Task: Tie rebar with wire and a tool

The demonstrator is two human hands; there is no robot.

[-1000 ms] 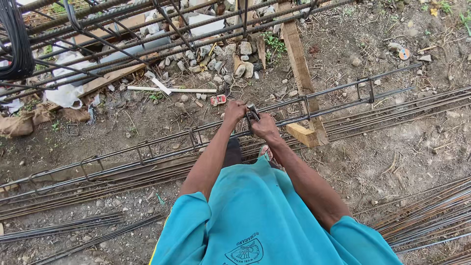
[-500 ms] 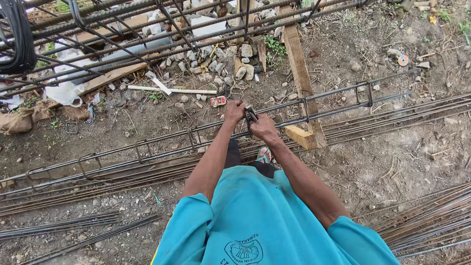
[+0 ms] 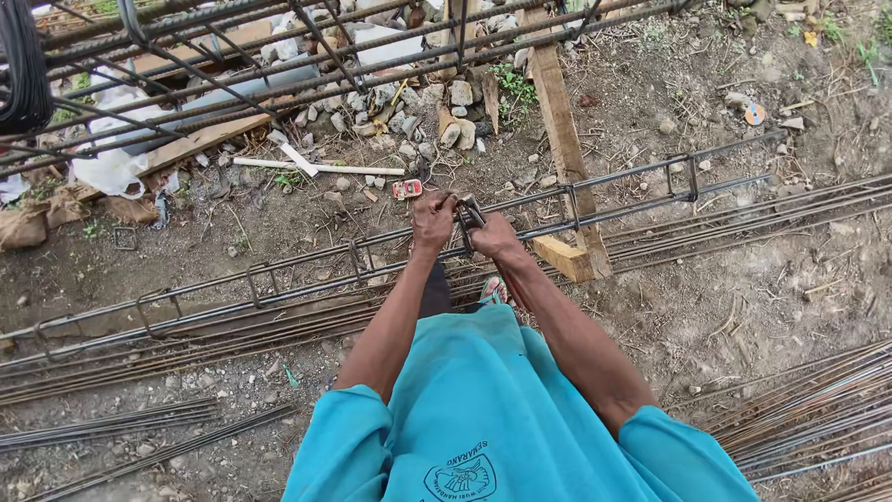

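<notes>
My shirt: turquoise shirt (image 3: 483, 418) fills the bottom of the view, both arms reaching forward and away from me.
Left hand: my left hand (image 3: 433, 221) is curled closed over the top bars of the steel cage (image 3: 307, 274), knuckles up, holding it steady.
Right hand: my right hand (image 3: 494, 238) is closed around a small dark tool (image 3: 467, 216), just beside the left hand; I cannot tell what kind of tool it is.
Where the cage lies: directly ahead of both hands, on the dirt, resting partly on a wooden plank (image 3: 562, 139).
Long axis: the cage runs across me, low on my left, rising toward the far right, square to my forearms.
Nearer hand: the joint under the tool sits between my hands, the right one closer.
Beyond: a small red object (image 3: 407, 189), a white pipe (image 3: 316, 167), then rubble (image 3: 409, 112).
</notes>
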